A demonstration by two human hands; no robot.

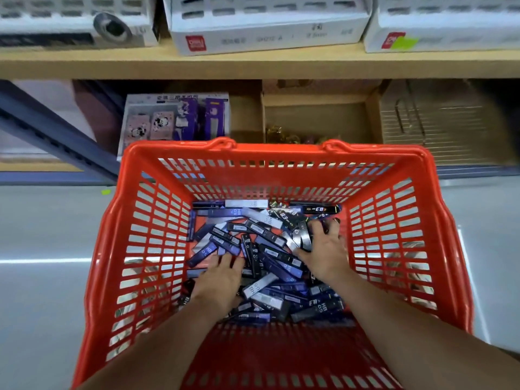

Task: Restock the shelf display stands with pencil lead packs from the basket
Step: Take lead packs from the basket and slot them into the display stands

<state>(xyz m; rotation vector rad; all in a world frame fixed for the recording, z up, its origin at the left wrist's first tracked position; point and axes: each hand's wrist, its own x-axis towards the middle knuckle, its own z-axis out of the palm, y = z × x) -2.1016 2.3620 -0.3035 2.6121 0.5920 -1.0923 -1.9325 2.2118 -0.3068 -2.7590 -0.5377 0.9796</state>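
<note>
A red plastic basket (pixel 157 220) stands on the floor in front of the shelf. Its bottom is covered with a loose pile of pencil lead packs (pixel 270 257), slim purple, black and silver boxes marked HB 0.5. Both my hands reach down into it. My left hand (pixel 221 280) lies palm down on the packs at the left of the pile, fingers stretched forward. At the right of the pile, my right hand (pixel 326 249) pinches a few silver packs (pixel 299 239) between thumb and fingers. White display stands (pixel 267 38) sit on the wooden shelf above.
The lower shelf holds a box with panda pictures (pixel 171 119), an open cardboard box (pixel 318 119) and a brown carton (pixel 439 122). A blue metal shelf brace (pixel 56 142) slants at the left. Grey floor lies on both sides of the basket.
</note>
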